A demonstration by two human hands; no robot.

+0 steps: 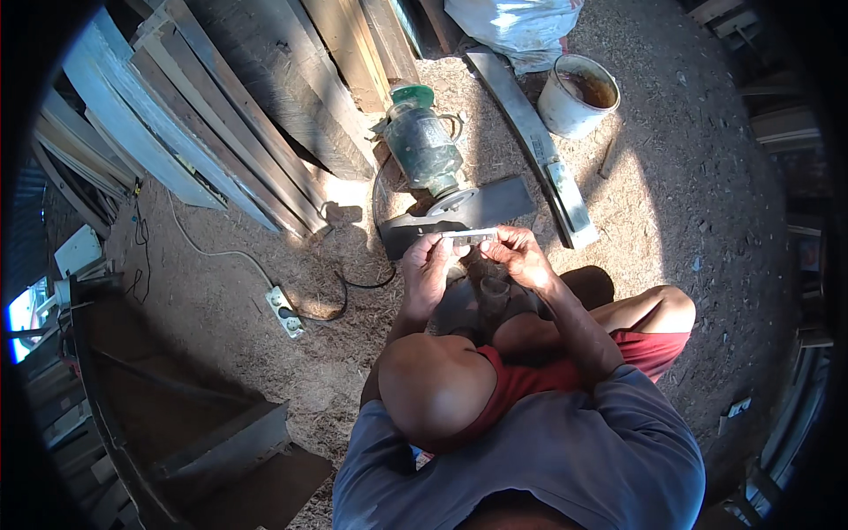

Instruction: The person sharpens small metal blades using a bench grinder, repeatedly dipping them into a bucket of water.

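Both hands hold a small flat pale strip with dark marks (472,237), one at each end. My left hand (427,268) pinches its left end between thumb and fingers. At the other end, my right hand (523,258) has its fingers curled and its thumb against the strip. Just beyond the hands is a green electric motor (422,146) lying on the ground, with a round grinding disc (452,201) on its near end. A wide dark board or plate (499,205) lies crosswise under the disc. The strip appears apart from the disc.
A power strip (284,312) with a black plug lies to the left, its cables on the ground. Wooden planks (238,106) lean at the upper left. A long grey bar (530,132), a white bucket (579,95) and a white sack (521,26) are ahead right.
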